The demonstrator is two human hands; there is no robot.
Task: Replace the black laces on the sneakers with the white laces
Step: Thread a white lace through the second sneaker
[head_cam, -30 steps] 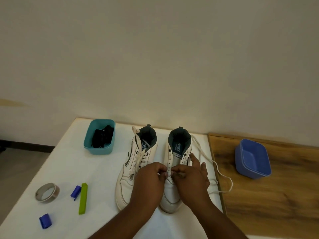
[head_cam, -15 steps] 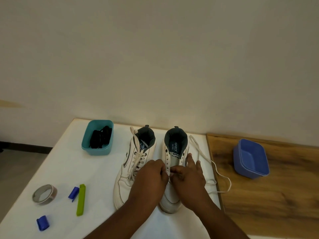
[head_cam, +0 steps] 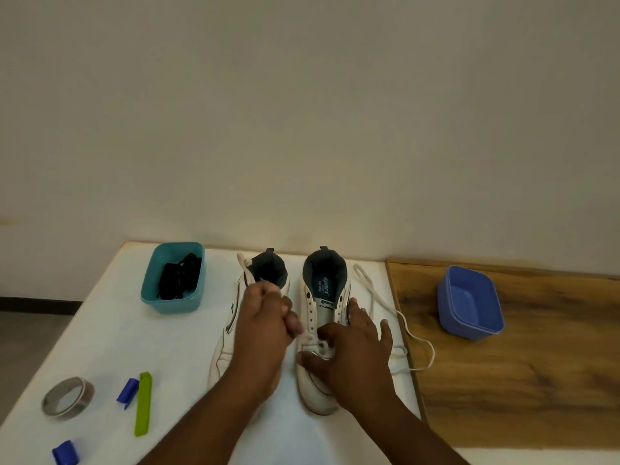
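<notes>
Two white high-top sneakers stand side by side on the white table. The left sneaker [head_cam: 235, 317] carries a white lace. The right sneaker [head_cam: 323, 307] has bare upper eyelets and a white lace [head_cam: 379, 298] through its lowest holes, trailing off to the right. My left hand [head_cam: 268, 325] pinches one end of that lace and holds it up to the left. My right hand [head_cam: 352, 344] rests on the right sneaker's front with its fingers spread. The black laces [head_cam: 179, 275] lie in a teal tub [head_cam: 172, 305].
An empty blue tub [head_cam: 469, 303] sits on the wooden surface [head_cam: 503, 380] at the right. A tape roll [head_cam: 67, 397], a green clip [head_cam: 143, 407] and two small blue pieces [head_cam: 127, 391] lie on the white table [head_cam: 110, 330] at front left.
My left hand has pulled away from the eyelets up and to the left, drawing the lace end out. My right hand has opened and spread over the sneaker's front.
</notes>
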